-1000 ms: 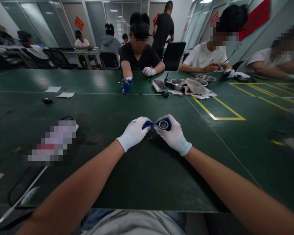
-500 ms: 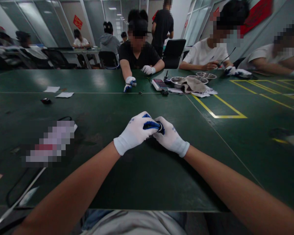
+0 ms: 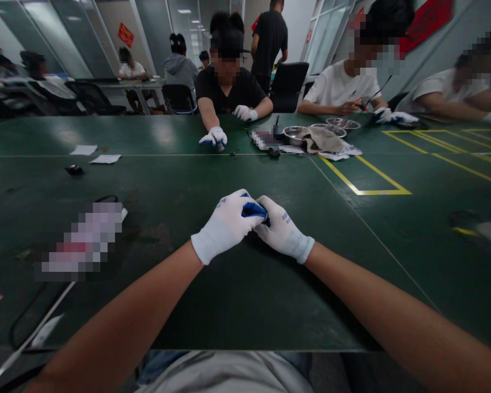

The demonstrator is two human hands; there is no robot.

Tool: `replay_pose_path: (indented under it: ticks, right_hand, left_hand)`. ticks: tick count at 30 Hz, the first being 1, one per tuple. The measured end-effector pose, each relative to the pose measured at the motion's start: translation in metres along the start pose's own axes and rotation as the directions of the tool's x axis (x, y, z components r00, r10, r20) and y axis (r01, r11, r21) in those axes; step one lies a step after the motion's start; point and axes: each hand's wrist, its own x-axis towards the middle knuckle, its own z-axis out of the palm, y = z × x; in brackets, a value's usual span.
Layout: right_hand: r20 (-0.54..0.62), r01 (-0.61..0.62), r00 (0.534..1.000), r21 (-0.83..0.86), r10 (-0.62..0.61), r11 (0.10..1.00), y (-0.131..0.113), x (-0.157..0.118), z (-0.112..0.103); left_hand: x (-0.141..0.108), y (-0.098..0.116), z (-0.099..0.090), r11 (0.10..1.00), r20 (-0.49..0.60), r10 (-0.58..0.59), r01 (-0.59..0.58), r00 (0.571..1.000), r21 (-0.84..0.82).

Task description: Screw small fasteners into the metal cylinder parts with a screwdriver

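My left hand (image 3: pixel 231 221), in a white glove with blue-coated fingers, meets my right hand (image 3: pixel 283 228) over the middle of the green table (image 3: pixel 245 305). My right hand wears a matching glove. Both hands are closed around one small dark round part (image 3: pixel 267 219). Only a sliver of it shows between the fingertips, so its exact kind cannot be made out. Fingers cover the rest of it. The wrists rest low, close to the tabletop.
Across the table a co-worker's gloved hand (image 3: pixel 214 137) holds a small object. Metal bowls (image 3: pixel 294 135) and a grey cloth (image 3: pixel 321 140) lie at the far right. To the left are paper slips (image 3: pixel 105 159), a small black item (image 3: pixel 74 170) and a blurred-out object with a cable (image 3: pixel 85 234).
The part's silvery ring, seen earlier between my fingers, is now mostly covered as my hands turned slightly. Opposite, the co-worker's hand has spread its fingers.
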Motion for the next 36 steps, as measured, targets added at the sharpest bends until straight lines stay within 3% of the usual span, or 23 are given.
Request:
replay_pose_path:
  ticks: [4, 12, 16, 23, 26, 29, 32, 36]
  right_hand:
    - [-0.003, 0.001, 1.0, 0.002, -0.001, 1.0, 0.001, 0.0, 0.0]
    - [0.0, 0.019, 1.0, -0.03, -0.019, 0.999, 0.002, 0.0, 0.0]
    - [-0.024, 0.04, 0.999, -0.043, -0.041, 0.998, 0.006, 0.002, 0.001]
    - [-0.176, 0.024, 0.984, -0.088, -0.039, 0.996, 0.01, 0.005, -0.004]
    - [-0.192, -0.003, 0.981, -0.084, -0.013, 0.996, 0.011, 0.006, -0.007]
    - [-0.183, -0.049, 0.982, -0.053, 0.038, 0.997, 0.011, 0.006, -0.009]
    - [-0.184, -0.076, 0.981, -0.039, 0.067, 0.996, 0.012, 0.006, -0.009]
    - [-0.221, -0.122, 0.969, -0.044, 0.11, 0.992, 0.014, 0.006, -0.007]
  left_hand:
    - [0.0, 0.0, 0.003, 0.992, -0.042, -0.011, 0.017, 0.999, 0.127]
    - [0.0, -0.001, -0.002, 0.992, 0.061, 0.056, -0.063, 0.997, 0.113]
    - [0.0, -0.002, 0.008, 0.974, -0.059, 0.009, 0.004, 0.998, 0.225]
    - [0.006, -0.029, 0.013, 0.992, -0.24, 0.008, 0.023, 0.971, 0.125]
    - [0.009, -0.044, 0.011, 0.972, -0.052, 0.003, 0.009, 0.999, 0.235]
    - [0.011, -0.049, 0.011, 0.935, 0.149, 0.023, -0.074, 0.988, 0.346]
    - [0.012, -0.048, 0.013, 0.914, 0.201, 0.013, -0.093, 0.979, 0.395]
    - [0.014, -0.048, 0.014, 0.915, 0.167, -0.008, -0.06, 0.986, 0.4]
